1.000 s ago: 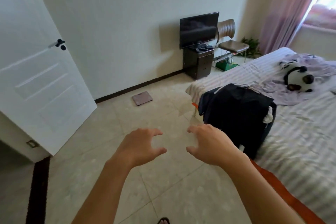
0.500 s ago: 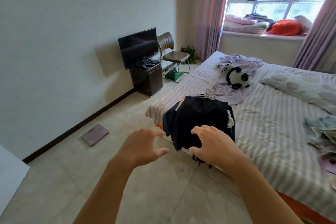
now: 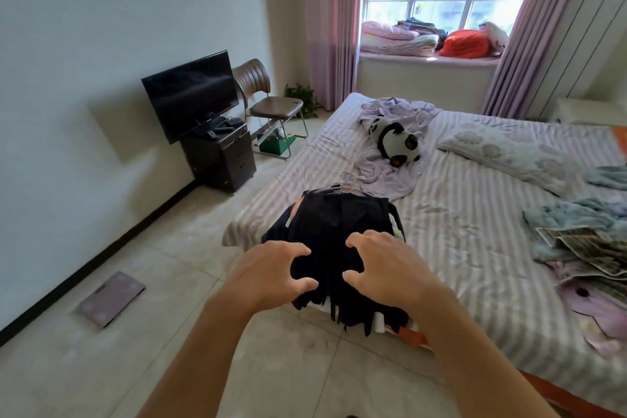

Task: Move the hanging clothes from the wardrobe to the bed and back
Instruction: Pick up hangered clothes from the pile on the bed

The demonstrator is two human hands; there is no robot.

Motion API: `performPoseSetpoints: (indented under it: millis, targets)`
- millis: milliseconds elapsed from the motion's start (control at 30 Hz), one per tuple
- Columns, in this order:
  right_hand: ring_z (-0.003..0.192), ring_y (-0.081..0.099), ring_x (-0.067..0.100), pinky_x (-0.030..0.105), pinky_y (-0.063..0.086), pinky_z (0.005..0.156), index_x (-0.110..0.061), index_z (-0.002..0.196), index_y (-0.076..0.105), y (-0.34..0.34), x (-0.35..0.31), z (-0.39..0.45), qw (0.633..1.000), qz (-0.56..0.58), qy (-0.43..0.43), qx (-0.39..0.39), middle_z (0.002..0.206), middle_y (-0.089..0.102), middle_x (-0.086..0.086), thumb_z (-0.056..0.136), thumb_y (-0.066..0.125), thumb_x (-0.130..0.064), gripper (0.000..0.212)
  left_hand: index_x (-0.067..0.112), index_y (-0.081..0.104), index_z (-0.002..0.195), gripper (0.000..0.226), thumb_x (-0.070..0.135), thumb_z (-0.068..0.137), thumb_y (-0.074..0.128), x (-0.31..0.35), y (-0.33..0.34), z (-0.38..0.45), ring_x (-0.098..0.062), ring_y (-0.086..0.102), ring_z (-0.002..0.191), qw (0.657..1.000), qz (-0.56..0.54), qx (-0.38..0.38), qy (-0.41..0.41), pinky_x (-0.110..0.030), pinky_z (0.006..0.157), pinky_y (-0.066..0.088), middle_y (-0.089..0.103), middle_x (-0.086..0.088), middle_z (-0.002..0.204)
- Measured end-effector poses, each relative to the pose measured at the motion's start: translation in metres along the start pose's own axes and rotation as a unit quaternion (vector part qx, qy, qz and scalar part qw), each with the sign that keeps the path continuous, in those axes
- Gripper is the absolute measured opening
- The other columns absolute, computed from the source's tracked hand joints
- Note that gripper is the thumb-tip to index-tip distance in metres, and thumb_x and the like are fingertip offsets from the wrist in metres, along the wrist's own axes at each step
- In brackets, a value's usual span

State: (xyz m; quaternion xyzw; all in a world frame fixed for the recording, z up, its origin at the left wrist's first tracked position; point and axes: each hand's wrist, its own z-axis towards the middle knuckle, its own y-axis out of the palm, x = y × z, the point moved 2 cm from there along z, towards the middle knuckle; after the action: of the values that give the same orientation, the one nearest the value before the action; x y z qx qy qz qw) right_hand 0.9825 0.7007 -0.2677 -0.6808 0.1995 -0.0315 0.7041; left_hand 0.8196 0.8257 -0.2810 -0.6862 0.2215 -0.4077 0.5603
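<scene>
both hands are out in front of the person, over the near end of a dark pile of clothes (image 3: 339, 234) that lies on the corner of the bed (image 3: 475, 214), its lower edge hanging over the side toward the tiled floor (image 3: 169, 282). the left hand (image 3: 271, 273) has its fingers spread and bent like claws, thumb apart, holding nothing; i cannot tell whether its tips touch the cloth. the right hand (image 3: 383, 268) is shaped the same, fingers curved and spread, nothing in its grasp. wire hangers (image 3: 349, 185) stick out at the far end of the pile, pointing toward a stuffed panda (image 3: 395, 141) that lies on a crumpled lilac sheet (image 3: 390, 173). a pillow (image 3: 509, 153) sits further along the striped bedding, with rumpled cloth near the right edge. against the left wall stands a dark tv (image 3: 191, 92) on a small cabinet (image 3: 220, 156), a brown chair (image 3: 268, 95) just beside it. a flat scale (image 3: 110, 299) rests on the floor. pink curtains (image 3: 330, 20) frame the window, folded bedding on its sill.
</scene>
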Motion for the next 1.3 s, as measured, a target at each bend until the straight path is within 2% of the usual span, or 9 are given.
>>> performPoseSetpoints:
  millis: [167, 300, 433, 533, 700, 900, 1133, 1233, 1300]
  targets:
    - [0.113, 0.054, 0.021, 0.038, 0.048, 0.093, -0.022, 0.125, 0.052, -0.008, 0.045, 0.07, 1.0, 0.007, 0.003, -0.009, 0.119, 0.057, -0.002, 0.087, 0.058, -0.045, 0.045, 0.034, 0.053, 0.136, 0.066, 0.063, 0.078, 0.066, -0.007, -0.001, 0.081, -0.003, 0.052, 0.125, 1.0, -0.016, -0.006, -0.006, -0.029, 0.101, 0.044, 0.059, 0.015, 0.135]
    - [0.113, 0.053, 0.022, 0.039, 0.047, 0.093, -0.021, 0.125, 0.051, -0.018, 0.081, 0.126, 1.0, 0.002, 0.0, -0.016, 0.119, 0.057, -0.001, 0.087, 0.058, -0.046, 0.046, 0.038, 0.052, 0.136, 0.065, 0.065, 0.078, 0.066, -0.009, -0.004, 0.144, -0.004, 0.052, 0.125, 1.0, -0.009, -0.002, -0.02, -0.024, 0.091, 0.03, 0.06, 0.016, 0.133]
    - [0.116, 0.053, 0.024, 0.041, 0.047, 0.094, -0.02, 0.127, 0.051, -0.03, 0.113, 0.178, 1.0, -0.007, 0.005, -0.019, 0.122, 0.056, 0.001, 0.087, 0.058, -0.046, 0.048, 0.041, 0.051, 0.136, 0.064, 0.066, 0.078, 0.065, -0.012, -0.009, 0.202, -0.008, 0.054, 0.123, 0.999, -0.006, -0.016, -0.03, -0.032, 0.091, 0.042, 0.059, 0.015, 0.133]
    - [0.116, 0.054, 0.023, 0.039, 0.048, 0.092, -0.021, 0.128, 0.052, -0.034, 0.133, 0.213, 1.0, -0.008, 0.007, -0.015, 0.124, 0.057, 0.001, 0.087, 0.059, -0.047, 0.049, 0.041, 0.051, 0.136, 0.063, 0.064, 0.079, 0.066, -0.015, -0.011, 0.242, -0.009, 0.054, 0.122, 0.999, -0.013, -0.03, -0.033, -0.028, 0.083, 0.041, 0.058, 0.014, 0.134]
    - [0.103, 0.056, 0.021, 0.035, 0.048, 0.082, -0.02, 0.119, 0.054, -0.031, 0.164, 0.273, 1.0, -0.008, 0.012, -0.014, 0.109, 0.059, -0.003, 0.087, 0.058, -0.045, 0.041, 0.038, 0.052, 0.136, 0.061, 0.06, 0.081, 0.068, -0.029, -0.01, 0.312, -0.011, 0.053, 0.124, 0.998, -0.04, -0.043, -0.024, -0.031, 0.098, 0.043, 0.057, 0.01, 0.137]
    - [0.1, 0.056, 0.018, 0.027, 0.035, 0.074, -0.024, 0.101, 0.048, -0.026, 0.199, 0.36, 0.999, -0.003, 0.032, -0.009, 0.094, 0.047, -0.008, 0.089, 0.06, -0.04, 0.024, 0.037, 0.055, 0.135, 0.059, 0.057, 0.082, 0.069, -0.063, -0.005, 0.412, -0.01, 0.056, 0.121, 0.997, -0.051, -0.053, -0.004, -0.027, 0.093, 0.042, 0.059, 0.012, 0.134]
    - [0.113, 0.056, 0.022, 0.033, 0.046, 0.088, -0.021, 0.128, 0.049, -0.009, 0.237, 0.46, 0.996, 0.013, 0.085, 0.026, 0.12, 0.059, -0.002, 0.09, 0.061, -0.042, 0.046, 0.036, 0.063, 0.119, 0.039, 0.053, 0.084, 0.064, -0.095, 0.006, 0.538, -0.004, 0.062, 0.085, 0.996, -0.049, -0.073, 0.031, -0.022, 0.068, 0.043, 0.067, 0.017, 0.094]
    - [0.117, 0.054, 0.021, 0.032, 0.044, 0.092, -0.022, 0.136, 0.046, 0.006, 0.258, 0.496, 0.994, 0.022, 0.096, 0.042, 0.128, 0.057, -0.003, 0.09, 0.062, -0.045, 0.055, 0.03, 0.062, 0.123, 0.041, 0.049, 0.087, 0.065, -0.11, 0.02, 0.583, -0.012, 0.064, 0.099, 0.996, -0.043, -0.075, 0.016, -0.028, 0.077, 0.047, 0.069, 0.009, 0.109]
    - [0.113, 0.054, 0.02, 0.03, 0.043, 0.091, -0.024, 0.139, 0.043, 0.023, 0.275, 0.516, 0.993, 0.016, 0.109, 0.031, 0.124, 0.058, -0.003, 0.09, 0.061, -0.046, 0.056, 0.027, 0.06, 0.125, 0.042, 0.046, 0.088, 0.064, -0.123, 0.036, 0.61, -0.016, 0.063, 0.103, 0.996, -0.037, -0.085, 0.003, -0.031, 0.082, 0.049, 0.068, 0.005, 0.113]
